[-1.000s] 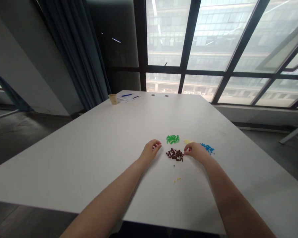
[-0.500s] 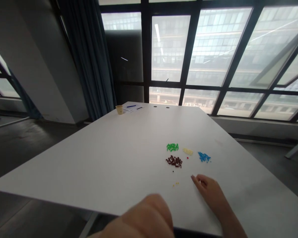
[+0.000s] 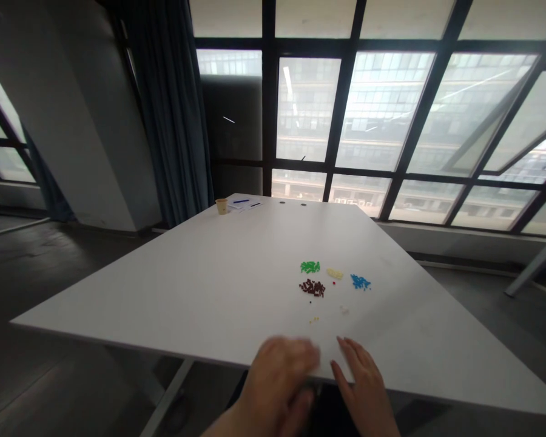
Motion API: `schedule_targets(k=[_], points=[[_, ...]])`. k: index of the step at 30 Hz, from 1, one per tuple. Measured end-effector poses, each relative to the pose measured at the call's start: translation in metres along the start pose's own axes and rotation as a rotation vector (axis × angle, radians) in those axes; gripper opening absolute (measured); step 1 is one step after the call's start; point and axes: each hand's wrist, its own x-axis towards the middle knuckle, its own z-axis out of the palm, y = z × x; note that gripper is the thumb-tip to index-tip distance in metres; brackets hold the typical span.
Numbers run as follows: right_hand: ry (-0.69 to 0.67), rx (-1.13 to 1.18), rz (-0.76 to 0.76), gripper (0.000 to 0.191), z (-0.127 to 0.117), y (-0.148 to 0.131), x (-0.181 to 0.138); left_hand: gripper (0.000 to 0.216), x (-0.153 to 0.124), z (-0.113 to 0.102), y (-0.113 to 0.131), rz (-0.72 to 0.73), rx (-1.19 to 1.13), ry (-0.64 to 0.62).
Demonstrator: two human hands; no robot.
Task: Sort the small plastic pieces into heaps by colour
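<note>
Small piles of beads lie on the white table (image 3: pixel 200 285): a green pile (image 3: pixel 310 266), a dark brown pile (image 3: pixel 312 287), a pale yellow pile (image 3: pixel 335 274) and a blue pile (image 3: pixel 359 281). A few loose yellow beads (image 3: pixel 314 319) lie nearer me. My right hand (image 3: pixel 361 382) rests flat at the table's near edge, fingers stretched out, holding nothing. My left hand (image 3: pixel 279 385) hangs close to the camera over the same edge, blurred by motion, so its fingers cannot be read. Both hands are well short of the piles.
A paper cup (image 3: pixel 221 206) and papers with pens (image 3: pixel 244 204) sit at the table's far left corner. Large windows and a dark curtain (image 3: pixel 173 115) stand behind. A table leg (image 3: pixel 164 400) shows below the near edge.
Both hands have pulled back from the bead piles to the table's near edge. The view has risen and backed away from the table.
</note>
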Motion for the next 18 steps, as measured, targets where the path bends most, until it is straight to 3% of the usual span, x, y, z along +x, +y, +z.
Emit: schedule_targets(k=[3, 5, 8, 11, 18], points=[[-0.018, -0.133, 0.053, 0.066, 0.012, -0.007, 0.002, 0.068, 0.016, 0.038, -0.039, -0.305, 0.337, -0.200], [-0.048, -0.194, 0.097, 0.072, 0.015, -0.012, 0.012, 0.083, 0.023, 0.056, -0.062, -0.434, 0.423, -0.330], [-0.116, -0.227, 0.121, 0.075, 0.018, -0.020, 0.034, 0.092, 0.034, 0.073, -0.078, -0.453, 0.413, -0.481], [-0.182, -0.230, 0.145, 0.064, 0.022, -0.027, 0.052, 0.083, 0.043, 0.086, -0.079, -0.462, 0.341, -0.587], [-0.210, -0.195, 0.140, 0.051, 0.035, -0.025, 0.058, 0.055, 0.039, 0.094, -0.079, -0.439, 0.277, -0.565]])
